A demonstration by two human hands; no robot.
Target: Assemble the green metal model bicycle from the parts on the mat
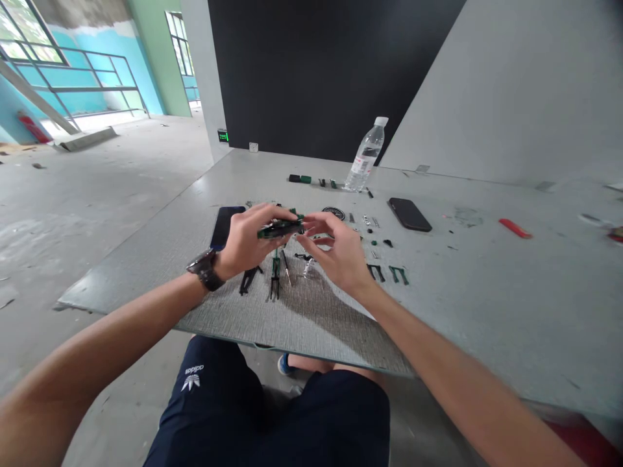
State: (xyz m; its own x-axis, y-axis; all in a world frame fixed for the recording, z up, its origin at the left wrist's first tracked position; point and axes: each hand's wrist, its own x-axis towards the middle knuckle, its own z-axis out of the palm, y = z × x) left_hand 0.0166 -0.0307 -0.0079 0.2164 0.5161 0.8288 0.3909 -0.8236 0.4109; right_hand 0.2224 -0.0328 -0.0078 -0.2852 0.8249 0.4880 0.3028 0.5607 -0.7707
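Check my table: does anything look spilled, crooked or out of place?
Nothing looks clearly spilled. The bottle leans in view, perhaps from the lens. A faint smudge to its right discolors the grey table.

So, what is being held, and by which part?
Left hand: a black and green part, held by its top and underside. Right hand: cannot tell.

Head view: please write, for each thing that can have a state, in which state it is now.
Left hand, gripping the assembly
Assembly, held above the table
Right hand, fingertips at the assembly, grip unclear
Bottle, standing, cap on
Right phone, lying flat
Left phone, lying flat, partly hidden
Watch, worn on left wrist
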